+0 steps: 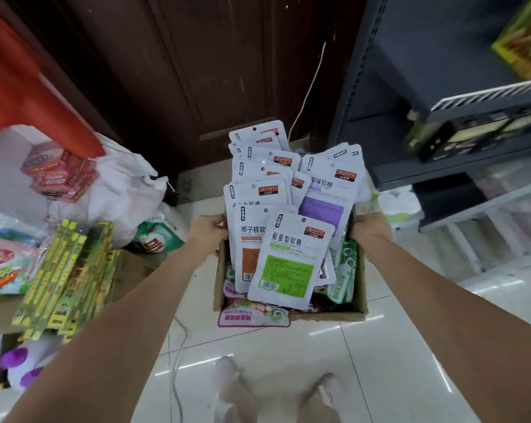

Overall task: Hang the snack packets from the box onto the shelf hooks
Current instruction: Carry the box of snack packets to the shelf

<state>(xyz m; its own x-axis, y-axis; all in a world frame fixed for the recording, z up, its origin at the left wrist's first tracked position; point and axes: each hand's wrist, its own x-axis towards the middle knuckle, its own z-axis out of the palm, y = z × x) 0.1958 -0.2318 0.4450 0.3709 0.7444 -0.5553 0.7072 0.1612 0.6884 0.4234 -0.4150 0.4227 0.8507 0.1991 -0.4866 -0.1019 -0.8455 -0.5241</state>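
The cardboard box hangs above the tiled floor, heaped with white snack packets marked ZIRANPEI — nearest reads 星星型软糖. My left hand and right hand clasp its opposite walls, fingers curled over the rims. Dark shelving stands right.

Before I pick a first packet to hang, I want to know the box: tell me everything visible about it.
The cardboard box is brown, open-topped and looks worn. The left hand and right hand grip its opposite side walls, seemingly holding it above the glossy tiled floor. It is overfilled: white snack packets with green, orange and purple label panels stand stacked above the rim, and a pink-edged packet spills over the near wall.
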